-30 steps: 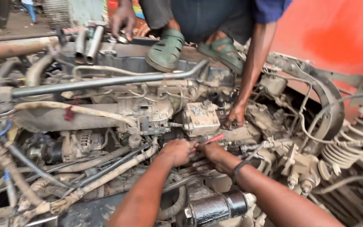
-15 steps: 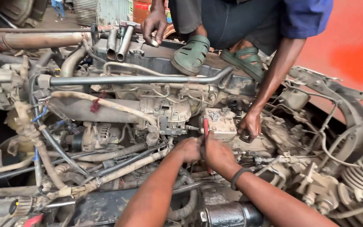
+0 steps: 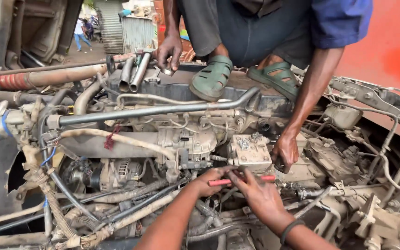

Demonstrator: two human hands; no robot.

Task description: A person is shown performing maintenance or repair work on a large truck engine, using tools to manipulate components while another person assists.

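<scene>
A: Where's the slim red-handled metal tool (image 3: 240, 180)?

B: Six o'clock of the grey engine block (image 3: 251, 150), pinched by left hand (image 3: 211, 180) and right hand (image 3: 258, 194).

A: Handling?

B: Light, stiff, probably greasy; grip mid-handle.

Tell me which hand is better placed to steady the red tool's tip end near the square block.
Right, probably. The right hand lies by the red tool tip end below the square block; the left hand grips its other end.

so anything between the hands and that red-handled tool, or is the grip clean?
Nothing visible in the way. The left hand and right hand both hold the red-handled tool directly, just below the grimy square engine block. A co-worker's hand rests to the right, beside the tool's end; contact unclear.
</scene>
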